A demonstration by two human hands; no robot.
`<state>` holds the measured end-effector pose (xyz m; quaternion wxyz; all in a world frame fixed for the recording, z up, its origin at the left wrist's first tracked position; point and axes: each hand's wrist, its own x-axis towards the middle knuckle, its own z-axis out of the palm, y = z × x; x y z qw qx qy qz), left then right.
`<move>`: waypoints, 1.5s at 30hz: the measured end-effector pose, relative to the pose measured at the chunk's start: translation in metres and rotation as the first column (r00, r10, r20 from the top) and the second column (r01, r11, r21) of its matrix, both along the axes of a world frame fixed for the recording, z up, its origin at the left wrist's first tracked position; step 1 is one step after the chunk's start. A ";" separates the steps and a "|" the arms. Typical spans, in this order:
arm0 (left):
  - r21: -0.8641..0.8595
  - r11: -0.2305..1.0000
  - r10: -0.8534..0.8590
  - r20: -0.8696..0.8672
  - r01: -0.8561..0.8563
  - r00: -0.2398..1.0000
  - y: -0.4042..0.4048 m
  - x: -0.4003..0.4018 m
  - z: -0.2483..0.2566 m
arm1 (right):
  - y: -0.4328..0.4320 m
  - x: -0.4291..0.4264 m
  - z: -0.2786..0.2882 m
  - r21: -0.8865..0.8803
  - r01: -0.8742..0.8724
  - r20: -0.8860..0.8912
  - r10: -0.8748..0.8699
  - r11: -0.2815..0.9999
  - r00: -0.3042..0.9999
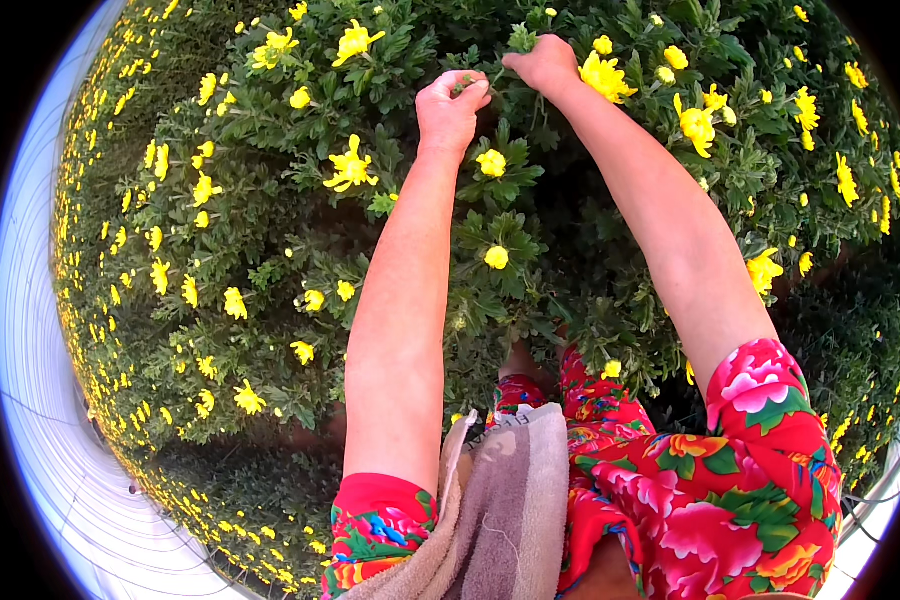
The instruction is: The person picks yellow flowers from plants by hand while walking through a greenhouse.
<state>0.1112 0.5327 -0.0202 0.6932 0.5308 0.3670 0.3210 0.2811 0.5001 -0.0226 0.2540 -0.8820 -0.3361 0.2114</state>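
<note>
My left hand (451, 109) is among the chrysanthemum plants, thumb and fingers pinched on a small green sprig (465, 85). To its right and slightly farther away, my right hand (546, 66) is curled closed around a leafy green shoot (523, 37), whose top sticks up past the fingers. The fingertips of the right hand are partly hidden. A large yellow chrysanthemum flower (606, 77) is right beside the right wrist. Below the hands, a half-opened yellow bloom (491, 163) stands between my forearms, with another yellow bud (497, 257) lower down.
Dense rows of yellow-flowering chrysanthemums (202, 191) spread on both sides. A dark gap (285, 439) runs between rows at the lower left. A grey-brown towel (506, 487) hangs down in front of my body. Pale hooped sheeting (37, 300) curves along the left edge.
</note>
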 end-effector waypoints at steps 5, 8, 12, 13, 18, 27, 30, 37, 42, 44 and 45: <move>-0.107 0.994 0.039 0.088 -0.030 0.995 0.001 0.004 -0.001 | -0.021 0.014 -0.009 -0.006 -0.121 -0.050 0.121 0.993 0.991; -0.183 0.982 0.064 0.121 -0.041 0.991 0.000 0.005 -0.004 | -0.021 0.014 -0.007 0.395 -0.111 -0.576 0.340 0.912 0.744; -0.320 0.934 0.188 0.070 -0.157 0.980 0.000 0.007 -0.002 | -0.022 -0.001 0.002 0.482 -0.203 -0.586 0.485 0.853 0.649; -0.357 0.911 0.233 0.035 -0.205 0.972 0.000 0.010 -0.002 | -0.022 0.002 -0.003 0.494 -0.190 -0.587 0.487 0.848 0.647; -0.471 0.861 0.105 -0.204 -0.192 0.973 0.003 0.015 -0.009 | -0.026 0.000 -0.008 0.477 -0.174 -0.550 0.448 0.861 0.705; -0.177 0.979 -0.184 -0.574 0.099 0.798 -0.019 0.009 -0.003 | -0.028 0.001 -0.023 0.390 0.225 -0.434 -0.037 0.893 0.900; 0.092 0.986 -0.073 -0.508 0.139 0.858 -0.023 -0.032 0.025 | -0.031 -0.016 -0.006 -0.004 0.243 -0.469 -0.216 0.970 0.857; 0.425 0.867 0.372 -0.204 -0.260 0.906 -0.052 -0.157 0.127 | -0.060 -0.039 0.018 0.276 -0.147 -0.566 0.284 0.950 0.774; 0.024 0.938 0.330 -0.353 -0.345 0.875 -0.051 -0.238 0.106 | -0.041 -0.054 0.009 0.334 -0.275 -0.665 0.432 0.901 0.609; -0.117 0.969 0.152 -0.419 -0.219 0.895 -0.061 -0.230 0.094 | -0.030 -0.078 0.013 0.274 -0.360 -0.708 0.440 0.892 0.552; -0.155 0.968 0.110 -0.443 -0.197 0.890 -0.066 -0.222 0.079 | -0.024 -0.090 0.015 0.232 -0.410 -0.683 0.448 0.882 0.576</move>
